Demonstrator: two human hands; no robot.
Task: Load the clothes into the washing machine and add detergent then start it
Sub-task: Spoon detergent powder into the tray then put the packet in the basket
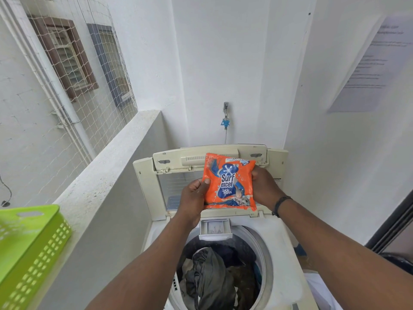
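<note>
An orange Surf Excel detergent packet [230, 181] is held upright above the top-loading washing machine [281, 238]. My left hand [193, 198] grips its left edge, thumb on the front. My right hand [264, 186] holds its right edge. The machine's lid [169, 162] stands folded up at the back. Dark clothes [214, 276] fill the drum below. The small detergent drawer [215, 228] is pulled out at the drum's rear rim, under the packet.
A lime green laundry basket [29, 249] sits on the grey ledge [107, 186] at the left. A tap with a blue hose fitting [225, 119] is on the white wall behind. A dark door frame [393, 229] is at the right.
</note>
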